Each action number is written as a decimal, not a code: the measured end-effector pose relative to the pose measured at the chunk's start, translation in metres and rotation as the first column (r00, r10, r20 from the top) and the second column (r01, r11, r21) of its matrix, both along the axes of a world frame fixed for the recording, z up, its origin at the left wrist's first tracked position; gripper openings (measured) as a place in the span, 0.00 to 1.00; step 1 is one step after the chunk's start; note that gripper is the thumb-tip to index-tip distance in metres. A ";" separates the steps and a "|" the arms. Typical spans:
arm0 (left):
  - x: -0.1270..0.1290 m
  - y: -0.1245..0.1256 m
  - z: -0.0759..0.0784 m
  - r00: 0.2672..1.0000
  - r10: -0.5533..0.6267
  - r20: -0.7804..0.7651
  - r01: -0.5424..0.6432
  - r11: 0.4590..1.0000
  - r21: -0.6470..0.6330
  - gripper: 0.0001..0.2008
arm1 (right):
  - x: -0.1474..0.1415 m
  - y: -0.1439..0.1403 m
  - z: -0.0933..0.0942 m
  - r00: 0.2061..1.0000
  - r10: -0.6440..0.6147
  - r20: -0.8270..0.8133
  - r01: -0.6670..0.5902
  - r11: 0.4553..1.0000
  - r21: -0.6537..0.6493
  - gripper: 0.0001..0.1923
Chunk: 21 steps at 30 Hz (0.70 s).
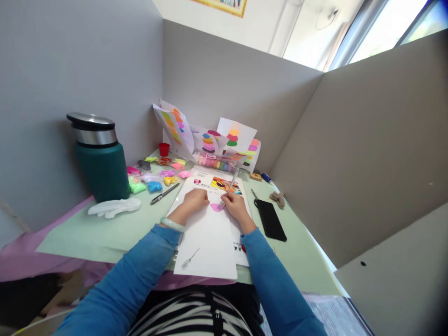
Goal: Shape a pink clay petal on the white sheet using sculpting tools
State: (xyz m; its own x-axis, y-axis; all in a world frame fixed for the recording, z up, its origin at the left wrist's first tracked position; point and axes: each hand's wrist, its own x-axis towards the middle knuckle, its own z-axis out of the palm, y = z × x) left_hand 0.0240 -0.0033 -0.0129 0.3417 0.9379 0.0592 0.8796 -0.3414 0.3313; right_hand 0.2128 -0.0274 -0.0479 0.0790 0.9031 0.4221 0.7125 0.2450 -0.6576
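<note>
A white sheet of paper (206,247) lies in front of me, with a small drawing of a broom-like shape (190,259) near its lower left corner. On the paper sits a flat pink piece, likely modelling clay (215,208), between my hands. My right hand (236,207) is closed around a metal fork (231,185), tines down against the pink piece and handle slanting up. To the left of the piece, my left hand (196,200) rests on the paper with fingers curled in. Whatever those fingers may hold is hidden.
A green bottle (103,168) and a crumpled white tissue or glove (115,207) stand left. Several coloured clay packets (154,186), a pen (164,194) and a red cup (164,149) lie nearby. Painted sheets (238,135) lean behind. A black phone-like slab (270,220) lies right.
</note>
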 end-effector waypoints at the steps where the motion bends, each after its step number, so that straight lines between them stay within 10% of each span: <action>1: 0.000 0.001 -0.001 1.000 0.001 0.001 -0.001 1.000 0.002 0.11 | 0.001 0.001 0.000 0.999 -0.049 0.014 0.049 0.999 0.004 0.10; 5: 0.000 0.001 -0.002 1.000 0.003 0.005 -0.003 1.000 0.009 0.10 | 0.003 0.000 0.001 0.992 -0.130 0.005 0.130 0.991 0.018 0.11; 13: 0.000 -0.001 0.001 1.000 0.000 -0.009 0.001 1.000 0.009 0.11 | 0.000 -0.004 0.003 0.987 0.150 -0.060 -0.150 0.989 -0.004 0.10; 21: 0.001 0.000 0.000 1.000 0.002 -0.004 -0.002 1.000 0.002 0.11 | 0.006 0.000 0.002 0.992 -0.124 0.018 0.124 0.992 0.027 0.11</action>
State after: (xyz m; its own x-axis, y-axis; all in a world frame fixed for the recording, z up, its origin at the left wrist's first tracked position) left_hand 0.0246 -0.0034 -0.0131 0.3399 0.9386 0.0592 0.8818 -0.3399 0.3269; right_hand 0.2192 -0.0275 -0.0458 0.1813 0.8758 0.4472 0.7508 0.1704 -0.6381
